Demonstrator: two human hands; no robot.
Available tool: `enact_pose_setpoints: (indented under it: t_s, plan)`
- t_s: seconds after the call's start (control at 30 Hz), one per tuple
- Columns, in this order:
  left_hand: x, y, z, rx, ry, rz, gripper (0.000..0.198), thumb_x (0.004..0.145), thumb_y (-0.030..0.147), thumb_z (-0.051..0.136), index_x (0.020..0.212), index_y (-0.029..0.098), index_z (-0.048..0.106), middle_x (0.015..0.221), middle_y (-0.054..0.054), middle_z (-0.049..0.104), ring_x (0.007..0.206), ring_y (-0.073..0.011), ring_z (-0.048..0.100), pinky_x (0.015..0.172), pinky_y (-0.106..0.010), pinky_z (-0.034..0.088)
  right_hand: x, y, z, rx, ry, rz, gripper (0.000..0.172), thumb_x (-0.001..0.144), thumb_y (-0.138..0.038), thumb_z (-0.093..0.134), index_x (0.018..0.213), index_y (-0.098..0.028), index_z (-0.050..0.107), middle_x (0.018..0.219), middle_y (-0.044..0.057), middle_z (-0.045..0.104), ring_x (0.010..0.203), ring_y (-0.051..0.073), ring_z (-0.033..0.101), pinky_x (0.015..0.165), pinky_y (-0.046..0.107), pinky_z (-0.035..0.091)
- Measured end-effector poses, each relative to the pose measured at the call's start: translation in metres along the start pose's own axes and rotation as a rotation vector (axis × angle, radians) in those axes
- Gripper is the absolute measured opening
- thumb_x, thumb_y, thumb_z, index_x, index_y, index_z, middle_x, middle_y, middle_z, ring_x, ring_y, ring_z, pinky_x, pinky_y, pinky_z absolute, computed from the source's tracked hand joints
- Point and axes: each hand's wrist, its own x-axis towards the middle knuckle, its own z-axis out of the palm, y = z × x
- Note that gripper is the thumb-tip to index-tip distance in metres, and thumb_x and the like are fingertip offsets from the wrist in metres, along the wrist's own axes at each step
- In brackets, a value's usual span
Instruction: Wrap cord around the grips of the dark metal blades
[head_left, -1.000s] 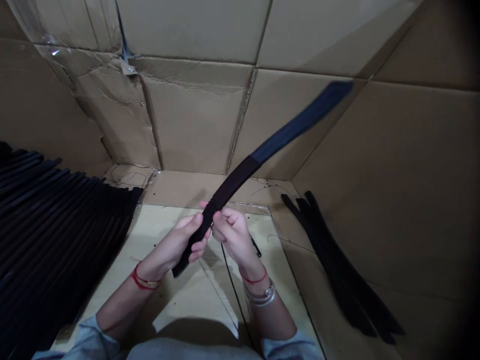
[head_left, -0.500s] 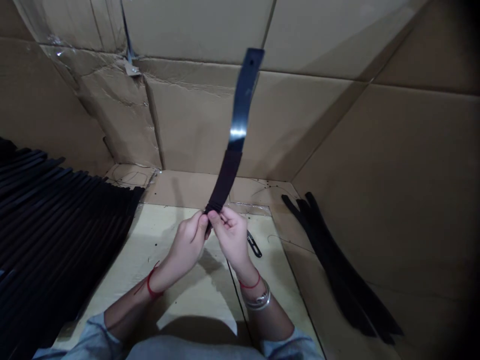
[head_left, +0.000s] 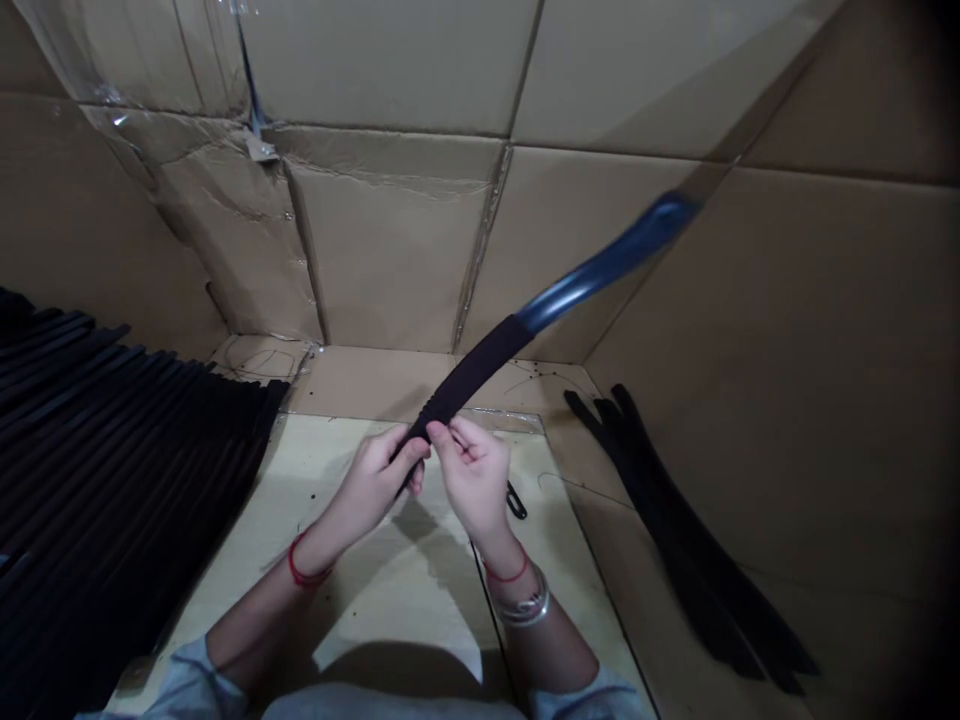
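Observation:
My left hand (head_left: 379,470) is closed around the lower part of a long, dark, curved strip (head_left: 592,280), which slants up and to the right. A dark fabric sleeve (head_left: 487,370) covers its lower stretch, bunched into folds near my fingers; the bare upper part shines blue-black. My right hand (head_left: 472,465) pinches the edge of the sleeve just beside the left one. Partly behind my right wrist lies a small black slotted tool (head_left: 515,500), its other end hidden.
Many dark strips (head_left: 127,480) lie in a dense row at the left. Several black strips (head_left: 682,530) rest at the right. Cardboard walls (head_left: 390,240) surround the pale board (head_left: 262,500). A thin dark cord (head_left: 487,600) runs down near my right forearm.
The strip has swung from nearly upright over to the right, and its upper end is now lower. My right hand has shifted slightly right; both hands still hold the sleeved part.

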Motion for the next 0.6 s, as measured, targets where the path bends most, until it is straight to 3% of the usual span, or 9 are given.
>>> enact_pose_setpoints:
  t_s: [0.07, 0.17, 0.2, 0.27, 0.33, 0.4, 0.47, 0.5, 0.6]
  plan:
    - [0.001, -0.001, 0.001, -0.058, 0.031, -0.081, 0.053, 0.081, 0.068, 0.052, 0.068, 0.017, 0.048, 0.046, 0.007, 0.041, 0.038, -0.0049, 0.035, 0.039, -0.017, 0.029, -0.001, -0.001, 0.001, 0.03, -0.063, 0.031, 0.033, 0.075, -0.048, 0.073, 0.074, -0.016, 0.066, 0.054, -0.002, 0.059, 0.044, 0.011, 0.057, 0.041, 0.021, 0.046]
    - [0.0, -0.007, 0.005, -0.213, -0.157, -0.253, 0.064, 0.081, 0.079, 0.029, 0.066, 0.019, 0.045, 0.04, 0.01, 0.031, 0.03, -0.0056, 0.023, 0.032, -0.019, 0.022, -0.005, -0.001, 0.004, 0.07, -0.222, 0.156, 0.04, 0.07, -0.048, 0.077, 0.092, -0.015, 0.071, 0.06, -0.001, 0.063, 0.046, 0.013, 0.061, 0.042, 0.022, 0.049]
    - [-0.001, -0.008, 0.007, -0.195, -0.137, -0.23, 0.065, 0.08, 0.08, 0.029, 0.066, 0.019, 0.045, 0.04, 0.009, 0.033, 0.031, -0.0062, 0.026, 0.033, -0.019, 0.023, -0.006, -0.001, 0.006, 0.06, -0.18, 0.155, 0.042, 0.071, -0.046, 0.077, 0.097, -0.015, 0.071, 0.058, -0.002, 0.062, 0.042, 0.012, 0.058, 0.038, 0.021, 0.047]
    - [-0.003, -0.01, 0.01, -0.09, 0.038, -0.101, 0.063, 0.079, 0.079, 0.037, 0.066, 0.018, 0.046, 0.045, 0.006, 0.04, 0.037, -0.0064, 0.033, 0.037, -0.018, 0.024, -0.009, -0.001, 0.008, 0.018, -0.024, 0.085, 0.036, 0.072, -0.042, 0.077, 0.094, -0.015, 0.071, 0.052, -0.005, 0.056, 0.036, 0.009, 0.05, 0.034, 0.019, 0.043]
    - [-0.006, -0.008, 0.009, -0.038, 0.152, -0.068, 0.062, 0.079, 0.078, 0.039, 0.067, 0.017, 0.047, 0.047, 0.007, 0.038, 0.039, -0.0054, 0.028, 0.038, -0.018, 0.019, -0.01, -0.004, 0.008, 0.021, -0.013, 0.05, 0.03, 0.072, -0.04, 0.078, 0.086, -0.014, 0.072, 0.052, -0.004, 0.057, 0.041, 0.009, 0.052, 0.038, 0.019, 0.045]
    - [-0.009, -0.004, 0.006, -0.089, 0.005, -0.221, 0.066, 0.079, 0.08, 0.032, 0.066, 0.018, 0.047, 0.044, 0.009, 0.03, 0.036, -0.0048, 0.018, 0.036, -0.019, 0.014, -0.011, -0.009, 0.005, 0.046, -0.175, 0.093, 0.028, 0.07, -0.039, 0.079, 0.08, -0.014, 0.072, 0.06, 0.0, 0.065, 0.051, 0.012, 0.059, 0.046, 0.022, 0.05]
    - [-0.01, 0.0, 0.005, -0.115, -0.162, -0.323, 0.07, 0.079, 0.082, 0.023, 0.067, 0.018, 0.049, 0.043, 0.009, 0.03, 0.034, -0.0058, 0.02, 0.034, -0.02, 0.017, -0.01, -0.012, 0.003, 0.035, -0.22, 0.123, 0.026, 0.073, -0.039, 0.077, 0.072, -0.014, 0.07, 0.061, 0.002, 0.067, 0.052, 0.013, 0.061, 0.046, 0.022, 0.05]
    - [-0.01, 0.001, 0.005, -0.08, -0.148, -0.28, 0.069, 0.08, 0.081, 0.025, 0.069, 0.017, 0.05, 0.044, 0.007, 0.036, 0.035, -0.0066, 0.026, 0.036, -0.02, 0.022, -0.01, -0.012, 0.003, 0.021, -0.159, 0.114, 0.027, 0.075, -0.039, 0.075, 0.068, -0.014, 0.067, 0.056, 0.001, 0.064, 0.048, 0.012, 0.06, 0.043, 0.021, 0.048]
    - [-0.01, 0.0, 0.007, 0.087, 0.121, 0.007, 0.055, 0.084, 0.07, 0.044, 0.073, 0.016, 0.052, 0.05, 0.004, 0.048, 0.044, -0.0076, 0.041, 0.044, -0.019, 0.031, -0.009, -0.007, 0.003, 0.062, -0.015, 0.097, 0.033, 0.078, -0.045, 0.071, 0.067, -0.016, 0.062, 0.051, -0.003, 0.058, 0.038, 0.011, 0.054, 0.035, 0.02, 0.043]
